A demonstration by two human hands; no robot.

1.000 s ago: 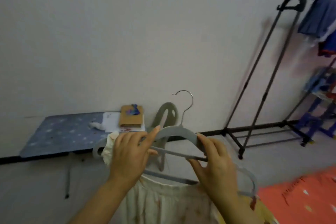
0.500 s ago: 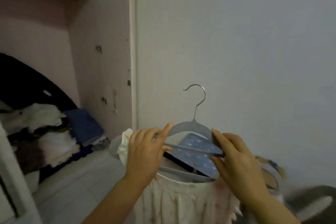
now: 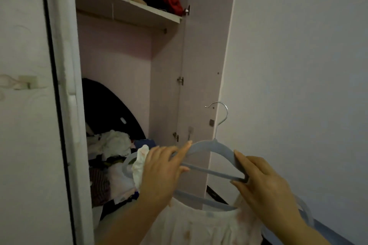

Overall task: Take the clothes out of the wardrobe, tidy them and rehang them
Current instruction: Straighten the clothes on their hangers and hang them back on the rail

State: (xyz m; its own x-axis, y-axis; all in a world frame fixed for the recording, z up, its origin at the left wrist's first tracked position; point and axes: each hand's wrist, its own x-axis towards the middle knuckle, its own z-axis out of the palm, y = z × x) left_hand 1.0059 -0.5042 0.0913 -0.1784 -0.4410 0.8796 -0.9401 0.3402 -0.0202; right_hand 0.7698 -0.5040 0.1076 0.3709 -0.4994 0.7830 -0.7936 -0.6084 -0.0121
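Note:
A grey velvet hanger (image 3: 214, 150) with a metal hook carries a cream garment (image 3: 199, 225) with faint reddish marks. My left hand (image 3: 159, 173) grips the hanger's left shoulder, where the cloth bunches. My right hand (image 3: 262, 185) pinches the right end of its crossbar. I hold it upright in front of the open wardrobe (image 3: 169, 77), hook at the level of the wardrobe's right side panel.
The wardrobe's lower compartment holds a pile of crumpled clothes (image 3: 113, 157) and a dark curved board (image 3: 111, 109). A shelf (image 3: 127, 7) above carries more piled clothes. The white door (image 3: 29, 105) stands on the left, a bare wall (image 3: 298, 65) on the right.
My view has swung left from the ironing table and clothes rack to the open wardrobe. Both hands keep the same hold on the hanger and garment.

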